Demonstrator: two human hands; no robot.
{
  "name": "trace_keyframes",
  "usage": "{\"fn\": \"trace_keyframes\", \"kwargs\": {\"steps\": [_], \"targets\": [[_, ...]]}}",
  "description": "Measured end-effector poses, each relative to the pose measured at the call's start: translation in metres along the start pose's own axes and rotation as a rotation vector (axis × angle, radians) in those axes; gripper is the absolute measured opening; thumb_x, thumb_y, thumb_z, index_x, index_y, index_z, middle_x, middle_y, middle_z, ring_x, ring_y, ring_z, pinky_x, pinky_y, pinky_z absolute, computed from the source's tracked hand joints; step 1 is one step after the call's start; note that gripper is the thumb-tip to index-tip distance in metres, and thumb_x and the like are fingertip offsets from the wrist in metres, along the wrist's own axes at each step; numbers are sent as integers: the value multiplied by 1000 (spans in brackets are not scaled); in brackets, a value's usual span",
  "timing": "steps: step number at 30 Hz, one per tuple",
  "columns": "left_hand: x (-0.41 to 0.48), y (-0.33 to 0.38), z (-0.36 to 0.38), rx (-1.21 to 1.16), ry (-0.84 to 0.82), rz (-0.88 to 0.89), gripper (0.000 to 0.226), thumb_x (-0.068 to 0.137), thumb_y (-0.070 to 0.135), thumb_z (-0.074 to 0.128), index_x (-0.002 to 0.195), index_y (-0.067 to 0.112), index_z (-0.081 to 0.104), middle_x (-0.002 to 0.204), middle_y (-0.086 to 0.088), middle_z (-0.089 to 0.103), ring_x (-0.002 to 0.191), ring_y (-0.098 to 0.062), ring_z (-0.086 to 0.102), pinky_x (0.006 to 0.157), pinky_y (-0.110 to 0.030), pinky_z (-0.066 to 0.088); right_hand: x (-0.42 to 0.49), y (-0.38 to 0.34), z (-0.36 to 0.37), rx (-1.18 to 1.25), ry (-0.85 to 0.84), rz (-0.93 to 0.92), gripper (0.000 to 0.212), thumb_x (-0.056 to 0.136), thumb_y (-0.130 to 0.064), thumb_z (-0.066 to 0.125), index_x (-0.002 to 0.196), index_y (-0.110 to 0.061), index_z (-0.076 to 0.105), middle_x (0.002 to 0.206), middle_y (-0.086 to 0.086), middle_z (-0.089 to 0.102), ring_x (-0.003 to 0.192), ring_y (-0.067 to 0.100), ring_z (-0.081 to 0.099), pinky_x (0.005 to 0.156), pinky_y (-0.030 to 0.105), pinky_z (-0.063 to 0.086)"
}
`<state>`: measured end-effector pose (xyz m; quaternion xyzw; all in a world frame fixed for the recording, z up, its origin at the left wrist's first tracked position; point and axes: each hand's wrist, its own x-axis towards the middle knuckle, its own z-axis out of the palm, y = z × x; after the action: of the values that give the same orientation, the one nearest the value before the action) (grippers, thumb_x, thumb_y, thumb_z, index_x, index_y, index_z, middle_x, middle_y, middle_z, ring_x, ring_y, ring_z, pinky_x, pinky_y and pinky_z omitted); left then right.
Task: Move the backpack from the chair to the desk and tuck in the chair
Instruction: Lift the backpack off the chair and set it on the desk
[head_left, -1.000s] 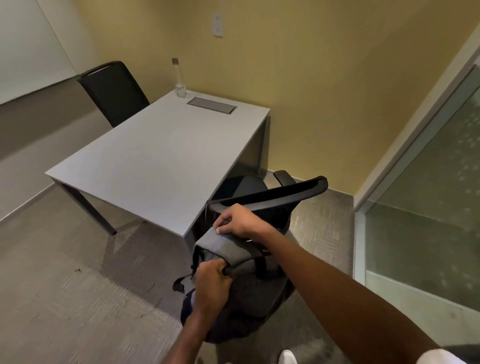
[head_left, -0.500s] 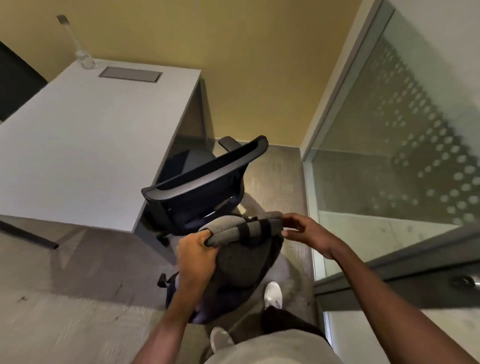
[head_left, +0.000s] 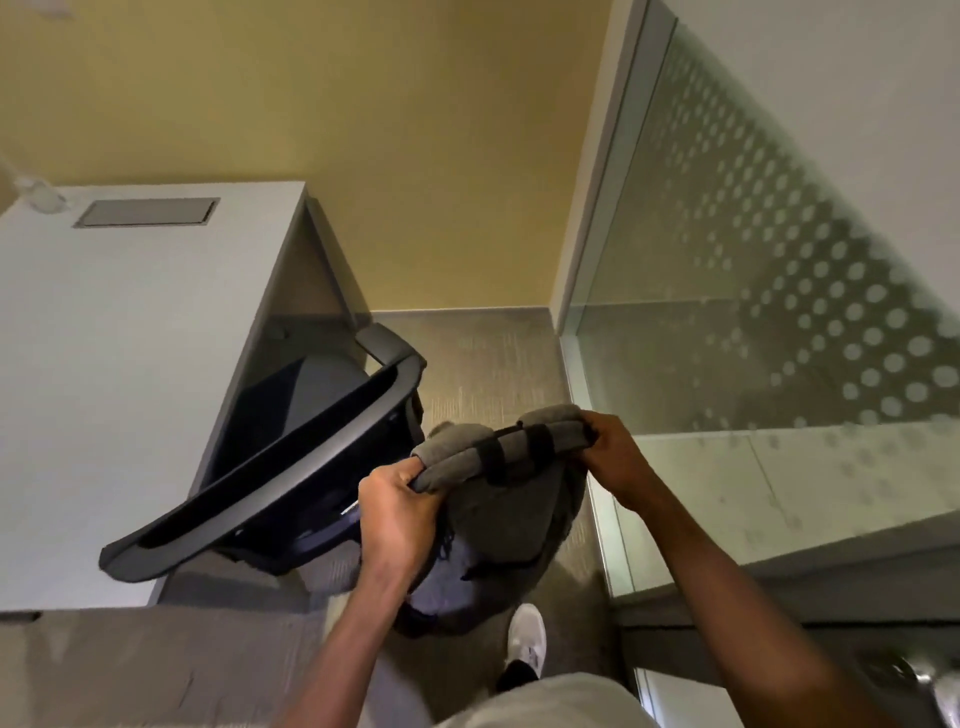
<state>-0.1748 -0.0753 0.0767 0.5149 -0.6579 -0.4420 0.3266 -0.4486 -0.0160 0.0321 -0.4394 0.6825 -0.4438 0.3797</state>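
The soft grey fabric backpack (head_left: 511, 499) hung off the black mesh office chair (head_left: 270, 467), gripped at its rolled top w/ left hand (head_left: 397, 501) & right hand (head_left: 615, 457), both closed. Its long axis hung vertical; the grey rectangular desk (head_left: 130, 364) lay left, nearer the left hand.

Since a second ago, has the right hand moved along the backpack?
Yes. The right hand went from the backpack's chair-side top to its end nearest the glass partition.

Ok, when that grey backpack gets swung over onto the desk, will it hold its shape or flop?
Probably flops: the backpack hangs slack below its rolled top, where the left hand and right hand grip it. Its loose straps may swing and snag the chair. On the desk it will likely slump rather than stand.
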Motion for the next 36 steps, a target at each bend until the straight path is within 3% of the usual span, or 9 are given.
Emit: {"fn": "trace_keyframes", "kwargs": {"steps": [3,5,9,15,19,23,27,33,36], "targets": [[35,15,26,-26,12,1,14,89,7,80,79,17,84,58,23,71,53,9,63,49,-10,48,37,-9,-30,-28,107,-37,51,90,7,70,105,-40,81,98,-14,84,99,4,78,87,21,62],[59,27,41,-25,16,9,20,89,7,79,72,18,80,50,26,64,47,11,56,45,-7,42,63,-18,-48,-47,175,-54,37,90,8,69,112,-18,82,101,1,84,102,18,79,95,39,64],[115,62,62,-57,56,99,6,88,10,81,83,10,84,57,20,69,53,10,64,47,-11,51,120,-39,-82,-77,282,-105,34,90,14,66,121,4,77,112,24,79,110,40,76,102,58,59],[209,107,75,-147,56,173,0,86,20,85,87,21,85,62,30,72,59,12,68,51,-7,51,210,-86,-123,-122,312,-177,32,92,8,67,120,-3,79,109,16,81,105,32,78,96,54,63],[277,122,69,-228,34,193,28,84,19,87,65,37,79,61,27,73,58,12,69,49,-6,50,280,-116,-130,-149,302,-251,28,92,5,70,115,-6,81,106,16,81,103,32,78,94,55,63],[351,121,49,-262,120,84,10,77,28,92,72,25,84,69,6,81,66,-5,76,56,-27,61,358,-145,-118,-153,237,-298,31,91,3,71,110,-20,81,100,7,82,99,26,79,91,53,65],[403,111,26,-280,152,11,16,78,28,92,89,18,86,86,1,85,84,-16,82,77,-38,67,426,-170,-95,-177,162,-308,34,87,6,68,109,-13,83,102,12,83,100,31,78,89,58,63],[466,107,-8,-207,256,16,15,81,33,88,90,20,86,87,6,84,83,-9,81,73,-30,67,511,-200,-50,-190,103,-320,42,84,16,59,115,-2,81,108,17,81,106,34,76,92,59,60],[494,112,-35,-132,325,39,9,83,30,87,76,26,84,76,9,82,73,-6,78,62,-23,64,547,-217,-19,-186,89,-354,42,85,16,58,113,-2,82,108,17,81,105,32,76,92,58,61]]}}
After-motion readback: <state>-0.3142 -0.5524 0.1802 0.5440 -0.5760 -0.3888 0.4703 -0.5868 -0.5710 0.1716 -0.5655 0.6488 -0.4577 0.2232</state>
